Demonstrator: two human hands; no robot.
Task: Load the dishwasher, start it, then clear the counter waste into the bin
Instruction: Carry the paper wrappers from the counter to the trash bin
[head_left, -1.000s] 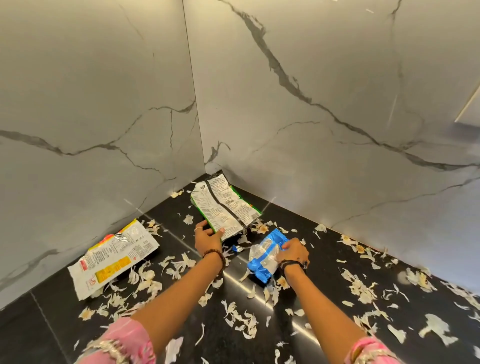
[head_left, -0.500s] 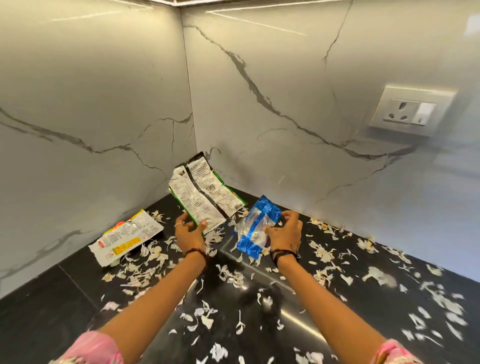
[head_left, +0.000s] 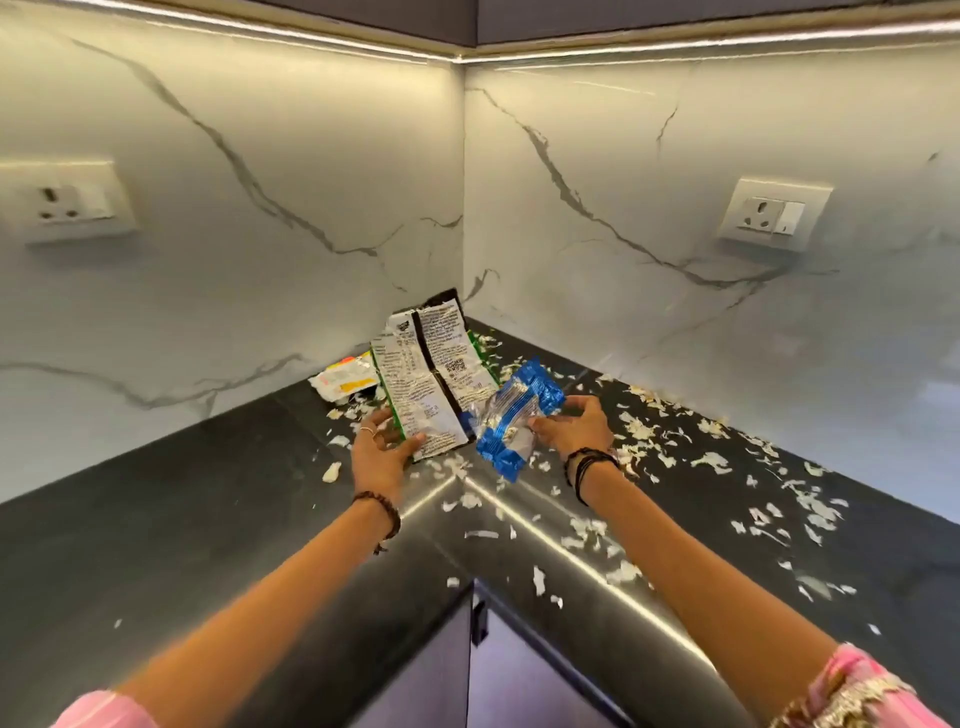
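Both wrappers are off the black stone counter (head_left: 156, 519) now, our left hand (head_left: 382, 454) pinching the green-edged printed foil packet (head_left: 426, 384) and right hand (head_left: 574, 428) the crinkly blue-and-clear plastic wrapper (head_left: 511, 418), so we're bin-bound, peelings pending.

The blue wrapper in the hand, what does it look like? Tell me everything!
The blue wrapper is a crinkly, shiny packet, blue at both ends with a clear, silvery middle. It looks like thin plastic film, crumpled and seemingly empty. The right hand pinches its right side, holding it tilted above the black counter. Its left edge overlaps the bigger printed wrapper held by the left hand.
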